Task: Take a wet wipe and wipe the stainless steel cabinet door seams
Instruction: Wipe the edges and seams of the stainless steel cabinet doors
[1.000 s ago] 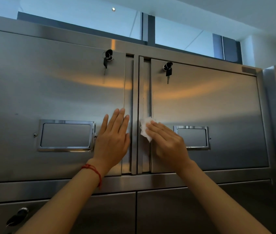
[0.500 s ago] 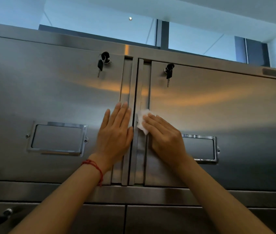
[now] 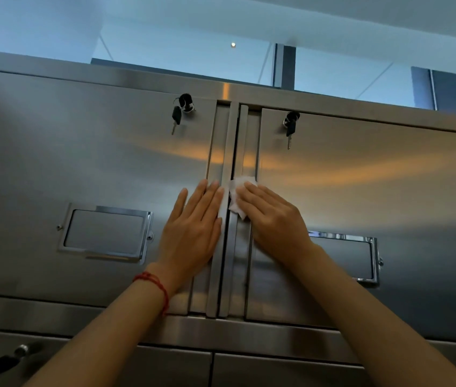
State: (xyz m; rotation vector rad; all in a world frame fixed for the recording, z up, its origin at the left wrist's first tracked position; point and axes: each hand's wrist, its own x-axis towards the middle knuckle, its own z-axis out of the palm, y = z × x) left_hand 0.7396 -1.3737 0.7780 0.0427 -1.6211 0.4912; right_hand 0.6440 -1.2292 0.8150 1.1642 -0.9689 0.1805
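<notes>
We are looking up at two brushed steel doors meeting at a vertical seam, keys hanging from each lock, glass panels and a white ceiling showing above. Our left hand is lying flat and open beside the seam. Our right hand is pressing the wipe against the seam with straight fingers.
</notes>
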